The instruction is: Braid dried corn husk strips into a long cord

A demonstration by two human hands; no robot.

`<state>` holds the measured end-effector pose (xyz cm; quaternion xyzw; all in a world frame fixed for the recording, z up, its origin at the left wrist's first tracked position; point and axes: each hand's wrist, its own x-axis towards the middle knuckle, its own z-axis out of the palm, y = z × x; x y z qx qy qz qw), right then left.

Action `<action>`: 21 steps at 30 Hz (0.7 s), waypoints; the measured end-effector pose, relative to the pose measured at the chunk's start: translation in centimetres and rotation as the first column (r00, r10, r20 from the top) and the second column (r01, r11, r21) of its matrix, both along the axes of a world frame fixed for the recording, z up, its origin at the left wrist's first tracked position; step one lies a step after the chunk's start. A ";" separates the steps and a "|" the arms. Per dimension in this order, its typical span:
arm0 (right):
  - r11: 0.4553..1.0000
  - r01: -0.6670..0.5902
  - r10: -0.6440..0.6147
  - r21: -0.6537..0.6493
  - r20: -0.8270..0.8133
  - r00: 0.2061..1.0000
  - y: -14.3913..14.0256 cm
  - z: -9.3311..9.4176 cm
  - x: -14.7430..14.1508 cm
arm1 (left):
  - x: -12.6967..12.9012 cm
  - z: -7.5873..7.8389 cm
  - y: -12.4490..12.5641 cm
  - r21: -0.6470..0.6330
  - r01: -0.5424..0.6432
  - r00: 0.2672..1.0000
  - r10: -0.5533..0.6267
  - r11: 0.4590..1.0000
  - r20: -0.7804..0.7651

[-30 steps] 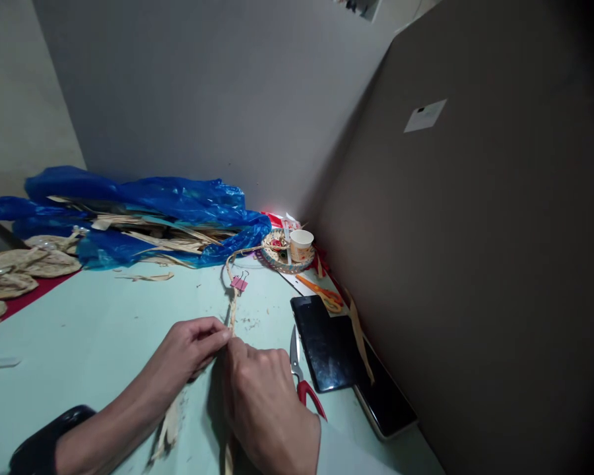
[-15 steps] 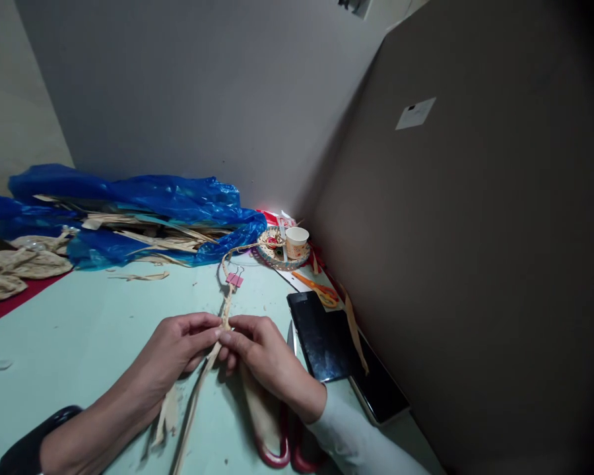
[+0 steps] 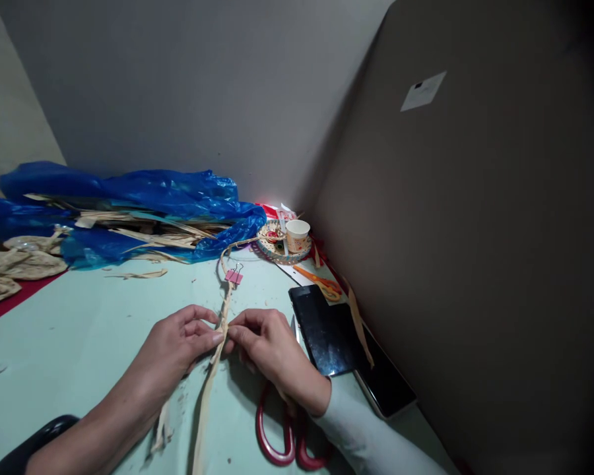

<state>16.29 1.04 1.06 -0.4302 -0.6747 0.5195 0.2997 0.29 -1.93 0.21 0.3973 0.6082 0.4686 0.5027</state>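
Note:
A thin twisted cord of pale dried plant strips (image 3: 226,302) runs away from me over the pale green table. My left hand (image 3: 175,346) pinches it from the left between thumb and forefinger. From the right, my right hand (image 3: 272,346) has thumb and fingertips closed at the same spot, on a strip of the cord. A pink binder clip (image 3: 234,277) is clamped on the cord just beyond my fingers. Below my hands a long loose strip (image 3: 201,422) hangs toward me. Red-handled scissors (image 3: 260,425) lie partly under my right wrist.
A blue plastic bag (image 3: 168,191) full of dried strips lies along the wall. A woven plate (image 3: 268,251) holds a paper cup (image 3: 297,236). Orange scissors (image 3: 329,286), a black tablet (image 3: 321,330) and another dark device (image 3: 386,379) lie right. Strip scraps (image 3: 163,425) lie near my left wrist.
The wide pale strip below my right hand no longer covers the scissors, whose red handles now show. My right hand has turned slightly, and my fingertips are a little farther apart.

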 end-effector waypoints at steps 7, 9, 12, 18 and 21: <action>0.953 -0.117 0.062 -0.281 -0.199 0.978 0.8 -0.4 0.0 | -0.7 -0.2 0.1 -0.017 0.085 0.996 -0.086 0.996 -0.003; 0.986 -0.116 0.104 -0.122 -0.096 0.990 0.9 -0.3 0.3 | -1.1 -0.5 0.3 -0.032 0.122 0.992 -0.121 0.992 0.018; 0.972 -0.112 0.086 0.207 0.132 0.987 0.8 0.4 0.7 | -1.3 -0.6 0.6 -0.025 0.127 0.991 -0.126 0.992 0.055; 0.979 -0.089 0.070 0.181 0.113 0.991 0.8 0.3 0.6 | -1.1 -0.5 0.5 0.026 0.120 0.993 -0.121 0.992 0.014; 0.992 -0.078 0.073 0.098 0.054 0.996 1.0 -0.2 0.3 | -1.1 -0.5 0.4 -0.005 0.151 0.988 -0.151 0.989 0.033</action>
